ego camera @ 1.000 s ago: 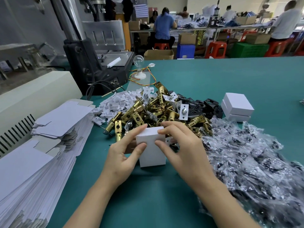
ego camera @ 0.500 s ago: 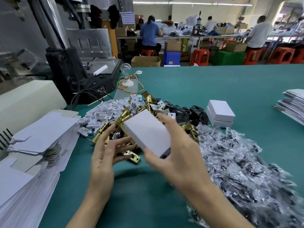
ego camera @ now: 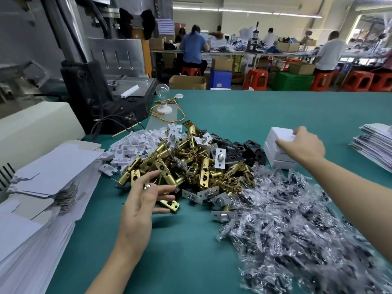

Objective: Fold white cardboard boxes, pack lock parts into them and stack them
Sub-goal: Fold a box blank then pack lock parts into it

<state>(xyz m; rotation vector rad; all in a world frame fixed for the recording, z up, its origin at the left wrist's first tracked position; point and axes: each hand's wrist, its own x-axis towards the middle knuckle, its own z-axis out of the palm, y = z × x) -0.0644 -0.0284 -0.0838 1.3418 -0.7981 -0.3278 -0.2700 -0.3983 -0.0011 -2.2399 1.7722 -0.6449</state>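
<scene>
White box [ego camera: 279, 133] tops the stack [ego camera: 280, 162] right of latch pile [ego camera: 191, 166]; right hand [ego camera: 303, 145] grips it, my fingers curled; left hand [ego camera: 144, 198] splayed, empty, over pile.

White boxes [ego camera: 279, 135], brass latches [ego camera: 169, 164], teal table [ego camera: 254, 111]

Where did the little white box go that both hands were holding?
The right hand carried the white box off to the right and holds it on top of the stack of boxes. The left hand let go and is now open above the brass lock parts. The flat cardboard and plastic bags stayed put.
</scene>
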